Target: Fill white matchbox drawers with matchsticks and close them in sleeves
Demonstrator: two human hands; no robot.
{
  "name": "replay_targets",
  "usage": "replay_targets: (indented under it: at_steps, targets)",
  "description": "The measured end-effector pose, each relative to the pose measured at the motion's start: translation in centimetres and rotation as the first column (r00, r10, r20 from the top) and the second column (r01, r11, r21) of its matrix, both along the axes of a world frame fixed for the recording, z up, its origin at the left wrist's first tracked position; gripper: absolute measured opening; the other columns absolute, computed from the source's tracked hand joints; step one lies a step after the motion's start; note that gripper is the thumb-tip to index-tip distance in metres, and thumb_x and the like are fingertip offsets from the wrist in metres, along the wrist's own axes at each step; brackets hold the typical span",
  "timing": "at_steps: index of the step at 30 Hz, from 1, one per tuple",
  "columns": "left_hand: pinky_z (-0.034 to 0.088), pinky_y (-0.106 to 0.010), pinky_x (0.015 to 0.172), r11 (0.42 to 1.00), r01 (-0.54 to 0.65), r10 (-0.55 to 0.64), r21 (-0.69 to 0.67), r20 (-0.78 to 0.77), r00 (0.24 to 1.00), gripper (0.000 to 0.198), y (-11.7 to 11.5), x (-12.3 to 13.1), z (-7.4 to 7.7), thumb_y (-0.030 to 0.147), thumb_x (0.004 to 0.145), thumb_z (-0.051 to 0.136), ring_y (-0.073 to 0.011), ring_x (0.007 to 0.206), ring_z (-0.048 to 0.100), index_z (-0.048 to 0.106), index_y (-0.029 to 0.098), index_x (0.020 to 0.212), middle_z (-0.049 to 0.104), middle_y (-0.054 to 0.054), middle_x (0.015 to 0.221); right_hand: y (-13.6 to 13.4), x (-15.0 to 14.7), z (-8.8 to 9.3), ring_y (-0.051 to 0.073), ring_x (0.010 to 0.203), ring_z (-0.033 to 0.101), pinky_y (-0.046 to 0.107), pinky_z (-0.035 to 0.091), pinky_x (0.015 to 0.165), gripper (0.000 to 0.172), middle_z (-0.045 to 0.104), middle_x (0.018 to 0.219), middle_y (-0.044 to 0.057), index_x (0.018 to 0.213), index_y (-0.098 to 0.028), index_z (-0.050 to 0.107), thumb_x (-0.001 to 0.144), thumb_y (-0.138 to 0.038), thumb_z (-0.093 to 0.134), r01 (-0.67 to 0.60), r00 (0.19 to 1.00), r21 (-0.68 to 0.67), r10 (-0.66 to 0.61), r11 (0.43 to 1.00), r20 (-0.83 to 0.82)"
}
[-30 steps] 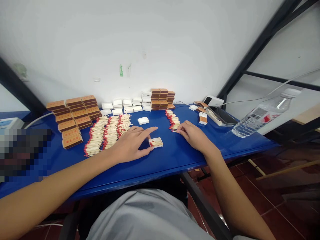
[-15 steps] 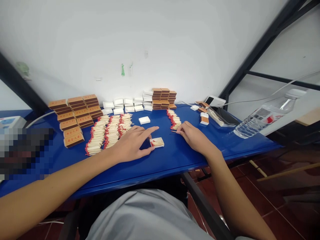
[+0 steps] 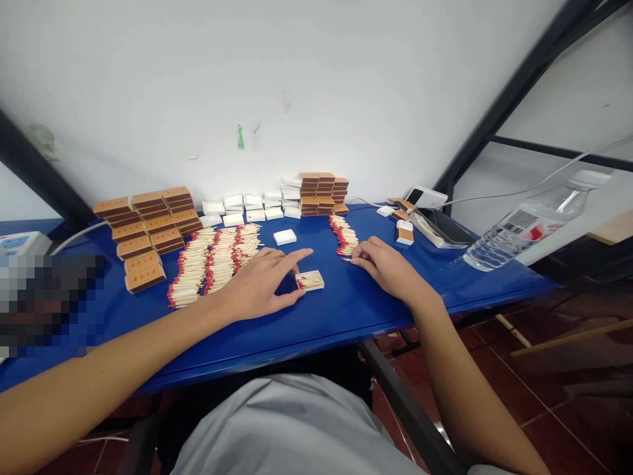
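Note:
My left hand [image 3: 264, 280] grips the left end of a small white matchbox tray [image 3: 316, 284] between thumb and fingers, its index finger stretched out above. Some red-headed matches [image 3: 307, 282] lie inside that tray. To the right, my right hand [image 3: 380, 264] pinches a match [image 3: 347, 259], its red head pointing left, at the near end of a short row of matches [image 3: 345, 236]. Behind my left hand stretch wider rows of loose matches [image 3: 190, 267]. A single white tray [image 3: 285, 237] lies on the blue table beyond the one I hold.
Brown matchboxes [image 3: 148, 227] are stacked at the left, and another stack [image 3: 324, 193] stands by the wall. Several white trays [image 3: 253, 202] line the back. At right are a matchbox [image 3: 404, 232], a black tray-like holder [image 3: 448, 231] and a plastic bottle [image 3: 531, 227].
My right hand has shifted very slightly, with the match still pinched in its fingers. The left hand and the tray it grips have hardly moved.

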State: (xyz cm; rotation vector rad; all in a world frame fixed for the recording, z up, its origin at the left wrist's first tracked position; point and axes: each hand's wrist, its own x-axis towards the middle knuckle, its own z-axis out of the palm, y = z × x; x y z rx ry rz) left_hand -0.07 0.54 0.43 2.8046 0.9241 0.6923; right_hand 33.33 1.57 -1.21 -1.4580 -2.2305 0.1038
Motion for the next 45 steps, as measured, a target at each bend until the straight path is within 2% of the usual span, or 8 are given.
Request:
replay_targets:
  at_steps: [9,13,18,22,27,30,36,45]
  targets:
    - [0.050,-0.046,0.105,1.000,0.016,-0.017,0.011,0.007,1.000,0.068,0.1,0.0,-0.1,0.038,0.102,0.068,-0.0281,0.113,0.068,0.040,0.028,0.163,0.077,-0.005,0.118,-2.1,-2.5,1.8,0.024,0.087,0.064,0.038,0.053,0.079,0.016,0.065,0.103,0.008,0.099,-0.024,0.061,0.109,-0.030,0.051,-0.106,0.988,-0.031,0.102,0.994,-0.115]
    - [0.050,-0.047,0.105,0.999,0.016,-0.016,0.035,0.003,1.000,0.067,0.0,0.0,0.0,0.037,0.102,0.068,-0.0286,0.111,0.068,0.041,0.026,0.162,0.077,-0.005,0.117,-3.9,-6.2,2.9,0.023,0.090,0.064,0.037,0.051,0.080,0.014,0.065,0.106,0.008,0.102,-0.024,0.061,0.111,-0.028,0.051,-0.189,0.982,0.006,0.189,0.982,-0.011]
    - [0.050,-0.046,0.103,0.998,0.025,-0.026,0.057,0.005,1.000,0.065,-0.1,0.1,0.0,0.036,0.101,0.068,-0.0288,0.111,0.069,0.042,0.027,0.160,0.077,-0.005,0.116,-4.2,-9.0,2.7,0.023,0.086,0.064,0.036,0.049,0.072,0.017,0.065,0.107,0.009,0.104,-0.023,0.064,0.112,-0.028,0.050,-0.203,0.975,0.046,0.198,0.978,0.097]
    - [0.050,-0.045,0.103,0.998,0.029,-0.030,0.059,0.005,1.000,0.066,-0.1,0.3,0.0,0.037,0.102,0.068,-0.0281,0.110,0.069,0.041,0.027,0.161,0.077,-0.005,0.115,-3.5,-7.1,2.7,0.023,0.088,0.064,0.036,0.050,0.078,0.017,0.066,0.105,0.008,0.105,-0.023,0.065,0.112,-0.030,0.051,-0.205,0.978,0.048,0.206,0.978,-0.022]
    - [0.050,-0.044,0.103,0.999,0.017,-0.017,0.048,-0.010,1.000,0.066,0.0,0.3,-0.1,0.037,0.102,0.068,-0.0273,0.108,0.068,0.041,0.026,0.161,0.076,-0.005,0.115,-0.8,-1.2,1.5,0.024,0.079,0.061,0.039,0.047,0.074,0.021,0.064,0.092,0.008,0.094,-0.022,0.068,0.107,-0.033,0.057,0.050,0.996,0.102,-0.042,0.993,-0.079]
    - [0.050,-0.045,0.104,0.999,0.012,-0.012,0.042,-0.013,1.000,0.067,0.0,0.3,-0.2,0.037,0.102,0.069,-0.0277,0.110,0.068,0.041,0.025,0.161,0.076,-0.005,0.117,0.6,1.2,0.5,0.023,0.076,0.060,0.039,0.048,0.074,0.018,0.062,0.090,0.007,0.095,-0.021,0.072,0.102,-0.036,0.064,0.055,0.994,0.049,-0.050,0.997,-0.098]
    - [0.049,-0.046,0.105,0.999,0.018,-0.018,0.033,-0.001,1.000,0.065,0.1,0.0,-0.1,0.037,0.103,0.068,-0.0277,0.111,0.067,0.042,0.025,0.161,0.077,-0.004,0.117,1.1,1.1,0.1,0.023,0.078,0.062,0.039,0.050,0.078,0.019,0.064,0.095,0.008,0.096,-0.022,0.076,0.104,-0.032,0.060,-0.023,0.994,0.024,0.026,0.999,-0.106]
    - [0.049,-0.045,0.105,0.999,0.024,-0.025,0.033,0.001,1.000,0.065,0.1,0.0,-0.1,0.035,0.102,0.069,-0.0270,0.110,0.067,0.042,0.025,0.161,0.077,-0.004,0.117,1.1,0.7,0.2,0.022,0.079,0.060,0.036,0.047,0.076,0.015,0.060,0.094,0.006,0.094,-0.022,0.067,0.105,-0.029,0.059,-0.031,0.994,-0.017,0.029,0.999,-0.101]
